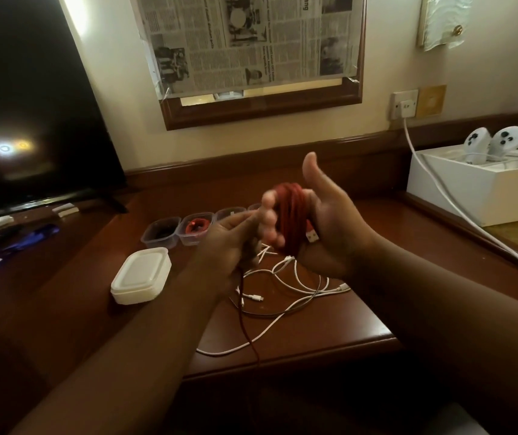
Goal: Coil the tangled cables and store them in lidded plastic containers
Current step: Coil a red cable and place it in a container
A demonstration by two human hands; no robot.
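A red cable is wound in several loops round the fingers of my right hand, thumb up, with its USB plug lying against the palm. My left hand pinches the loose red strand, which hangs down past the desk's front edge. Tangled white cables lie on the wooden desk under my hands. Behind them stands a row of open clear containers: one holds a dark cable, another a red cable. A stack of white lids sits to the left.
A black TV screen stands at the left, with small items in front of it. A white box with two controllers sits at the right, and a white power cord runs from the wall socket across the desk's right side.
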